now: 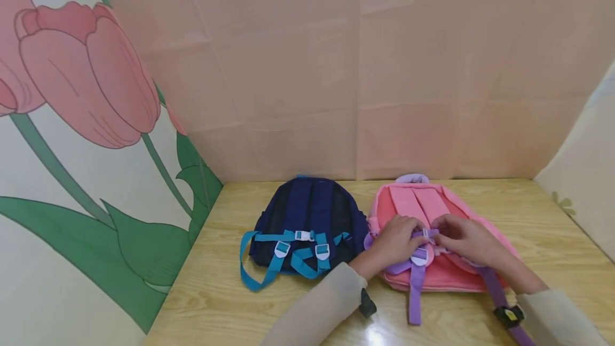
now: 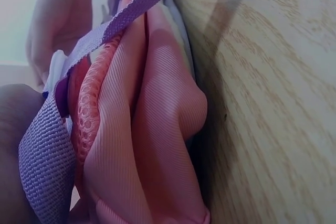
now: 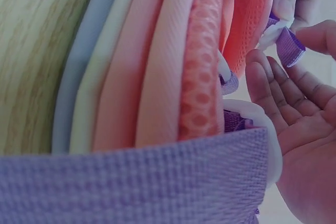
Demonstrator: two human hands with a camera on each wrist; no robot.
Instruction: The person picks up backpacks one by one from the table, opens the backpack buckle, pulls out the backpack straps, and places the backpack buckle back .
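A pink backpack [image 1: 447,276] lies with its strap side up on the table, its two padded shoulder straps running down the middle. Purple webbing hangs from white adjusters [image 1: 419,257]. Across the straps, my left hand [image 1: 399,240] pinches the left part of a chest strap with a white buckle [image 3: 273,34]. From the other side my right hand [image 1: 468,238] holds the buckle end, thumb and fingertips around it. A short purple webbing end [image 3: 290,47] sticks out between the right thumb and fingers. Fingers partly hide the buckle, so whether its halves are joined cannot be told.
A navy backpack [image 1: 307,202] lies close on the left, its turquoise straps [image 1: 261,279] loose on the wooden table [image 1: 206,303] and a white buckle [image 1: 304,236] across them. Long purple webbing [image 1: 495,287] trails under my right forearm. Fabric backdrops stand behind and at both sides.
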